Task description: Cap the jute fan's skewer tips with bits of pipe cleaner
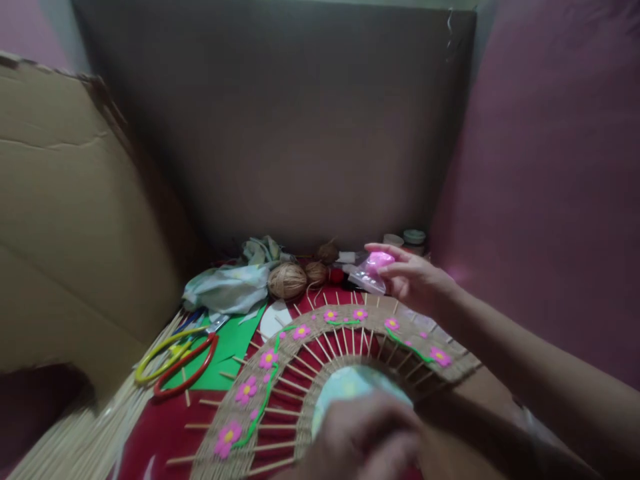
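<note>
My right hand (410, 277) reaches over the far right, its thumb and fingers closed on a small clear plastic bag (369, 283) with a pink lump (381, 260) inside. Below it spreads a woven twine hand fan (287, 341) with thin sticks as ribs, pink flowers with yellow centres and green stems along its band. Pale blue cloth (343, 387) covers the fan's inner part. My left hand (367, 433), blurred at the bottom edge, has its fingers curled over the fan's base; its grip is partly hidden.
Yellow- and red-handled scissors (186, 373) lie on green sheets (227, 360) at the left, beside many thin sticks (70, 443). Twine balls (287, 280), crumpled cloth (227, 288) and lidded tubs (414, 237) stand at the back. Cardboard (65, 200) rises at the left, a pink wall (550, 200) at the right.
</note>
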`<state>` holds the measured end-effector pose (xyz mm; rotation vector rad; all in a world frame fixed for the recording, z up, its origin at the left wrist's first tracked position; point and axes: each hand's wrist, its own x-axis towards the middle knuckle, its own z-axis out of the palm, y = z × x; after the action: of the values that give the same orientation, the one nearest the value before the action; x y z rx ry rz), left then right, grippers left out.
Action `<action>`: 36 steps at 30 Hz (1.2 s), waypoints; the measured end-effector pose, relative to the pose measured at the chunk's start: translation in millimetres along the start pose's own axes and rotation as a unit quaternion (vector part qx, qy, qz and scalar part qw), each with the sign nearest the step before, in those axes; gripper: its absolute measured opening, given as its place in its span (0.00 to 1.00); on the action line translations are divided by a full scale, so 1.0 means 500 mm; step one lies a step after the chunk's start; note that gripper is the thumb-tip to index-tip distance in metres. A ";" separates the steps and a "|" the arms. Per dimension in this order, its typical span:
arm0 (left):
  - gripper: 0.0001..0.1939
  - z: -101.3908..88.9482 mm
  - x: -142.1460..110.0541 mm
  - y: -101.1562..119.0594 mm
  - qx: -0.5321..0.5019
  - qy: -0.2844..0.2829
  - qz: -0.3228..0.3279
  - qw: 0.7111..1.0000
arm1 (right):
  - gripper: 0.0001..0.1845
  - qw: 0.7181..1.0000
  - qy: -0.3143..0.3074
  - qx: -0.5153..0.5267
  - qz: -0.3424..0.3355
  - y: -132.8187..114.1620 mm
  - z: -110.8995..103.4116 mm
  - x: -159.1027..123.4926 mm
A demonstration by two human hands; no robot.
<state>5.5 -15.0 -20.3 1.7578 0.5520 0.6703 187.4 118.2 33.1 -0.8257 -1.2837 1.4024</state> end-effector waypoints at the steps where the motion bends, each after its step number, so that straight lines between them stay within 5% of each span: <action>1: 0.10 -0.010 0.005 0.008 -0.030 0.114 -0.024 0.993 | 0.26 1.000 0.000 0.020 0.018 0.002 0.013 -0.036; 2: 0.09 -0.019 0.011 0.015 -0.064 0.193 -0.047 0.978 | 0.26 0.999 0.006 0.039 0.031 0.006 0.025 -0.068; 4: 0.09 -0.031 0.021 0.022 -0.129 0.257 -0.061 0.956 | 0.26 0.996 0.013 0.075 0.048 0.020 0.042 -0.122; 9: 0.11 -0.026 0.028 0.012 -0.189 0.221 -0.065 0.955 | 0.25 0.994 0.010 0.110 0.023 0.070 0.058 -0.189; 13: 0.13 -0.021 0.025 0.006 -0.156 0.224 -0.084 0.958 | 0.21 0.999 0.016 -0.040 -0.033 0.082 0.054 -0.207; 15: 0.13 -0.023 0.026 0.006 -0.137 0.237 -0.089 0.958 | 0.20 0.967 0.061 -0.203 -0.144 0.077 0.055 -0.218; 18: 0.12 -0.024 0.029 0.008 -0.113 0.244 -0.092 0.959 | 0.13 0.858 0.089 -0.410 -0.297 0.072 0.065 -0.239; 21: 0.12 -0.022 0.029 0.009 -0.104 0.222 -0.097 0.965 | 0.04 0.815 0.040 -0.487 -0.313 0.085 0.080 -0.255; 28: 0.14 -0.017 0.024 -0.011 -0.040 0.204 -0.088 0.974 | 0.03 0.813 0.018 -0.489 -0.315 0.121 0.084 -0.265; 36: 0.13 -0.018 0.028 -0.031 -0.026 0.204 -0.072 0.976 | 0.06 0.872 0.009 -0.427 -0.241 0.117 0.081 -0.267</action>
<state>9.0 4.6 -30.8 1.5188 0.9244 0.9418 168.6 -15.7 -35.0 -0.9750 -1.9632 0.3827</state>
